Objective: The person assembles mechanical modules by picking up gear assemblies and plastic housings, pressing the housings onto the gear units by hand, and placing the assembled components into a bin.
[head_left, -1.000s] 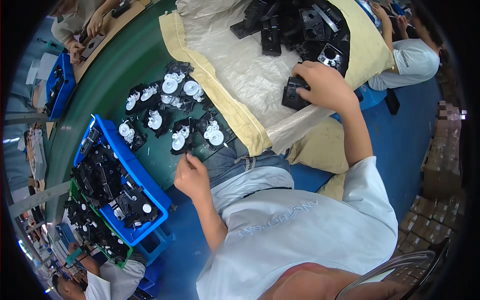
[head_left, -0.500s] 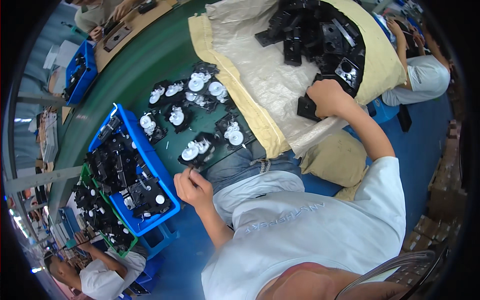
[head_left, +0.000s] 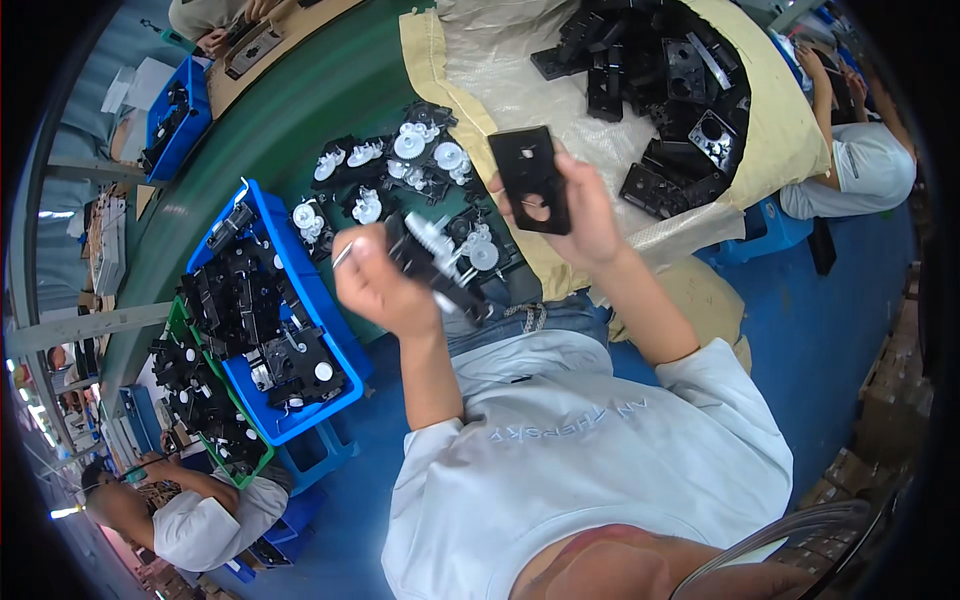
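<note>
My left hand (head_left: 385,290) is closed around a black gear assembly (head_left: 436,262) with white gears, tilted and slightly blurred. A small bright sliver shows at its fingers; I cannot tell what it is. To its right, my right hand (head_left: 590,220) grips a black rectangular plastic cover (head_left: 520,170) with holes in it, held up nearly on end. The two parts are close but apart. Behind them, several more black assemblies with white gears (head_left: 409,145) lie on the green work surface (head_left: 290,130). An open woven sack (head_left: 500,60) at the right holds many black plastic covers (head_left: 685,75).
A blue crate (head_left: 335,335) full of black mechanisms stands at left, beside a green crate (head_left: 262,465) of similar parts. Another blue bin (head_left: 190,120) sits farther back. Co-workers (head_left: 195,520) are at lower left, top left and right. A filled sack (head_left: 690,300) lies near my right arm.
My right hand has come left from the sack, bringing a black cover out. My left hand has lifted a gear assembly off the green surface toward it.
</note>
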`<state>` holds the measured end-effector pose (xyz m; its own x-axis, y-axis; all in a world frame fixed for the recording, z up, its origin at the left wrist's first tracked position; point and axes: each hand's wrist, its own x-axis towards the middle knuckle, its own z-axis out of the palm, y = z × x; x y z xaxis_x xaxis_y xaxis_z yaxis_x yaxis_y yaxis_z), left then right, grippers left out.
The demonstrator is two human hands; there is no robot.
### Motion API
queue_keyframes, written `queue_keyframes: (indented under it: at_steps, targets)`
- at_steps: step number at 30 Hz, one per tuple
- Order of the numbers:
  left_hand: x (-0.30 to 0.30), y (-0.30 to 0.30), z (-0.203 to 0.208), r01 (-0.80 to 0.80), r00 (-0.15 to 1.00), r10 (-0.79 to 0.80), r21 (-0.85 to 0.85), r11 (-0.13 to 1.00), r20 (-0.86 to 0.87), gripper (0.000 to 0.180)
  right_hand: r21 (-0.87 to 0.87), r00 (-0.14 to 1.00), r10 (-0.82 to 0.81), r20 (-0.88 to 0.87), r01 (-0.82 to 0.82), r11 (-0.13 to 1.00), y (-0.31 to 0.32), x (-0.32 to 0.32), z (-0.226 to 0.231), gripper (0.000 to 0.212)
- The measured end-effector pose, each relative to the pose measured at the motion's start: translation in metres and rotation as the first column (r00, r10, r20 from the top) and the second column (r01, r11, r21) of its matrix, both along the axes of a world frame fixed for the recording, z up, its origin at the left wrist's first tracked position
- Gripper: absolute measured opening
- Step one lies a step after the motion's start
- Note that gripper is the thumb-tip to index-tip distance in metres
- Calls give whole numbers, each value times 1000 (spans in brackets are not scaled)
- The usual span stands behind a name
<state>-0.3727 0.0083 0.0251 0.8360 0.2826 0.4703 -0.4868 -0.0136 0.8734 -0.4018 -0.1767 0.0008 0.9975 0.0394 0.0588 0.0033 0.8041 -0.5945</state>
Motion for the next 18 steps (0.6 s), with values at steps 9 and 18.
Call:
queue_keyframes:
  at_steps: [9,18]
  targets:
    - [10,-25,-7,88,990,-77,93,992,-115,24,-470,984,-177,32,171,866,44,-7,2,42]
    - [13,-24,-11,98,987,-80,122,988,-143,25,-538,984,-172,50,172,826,48,-10,7,40]
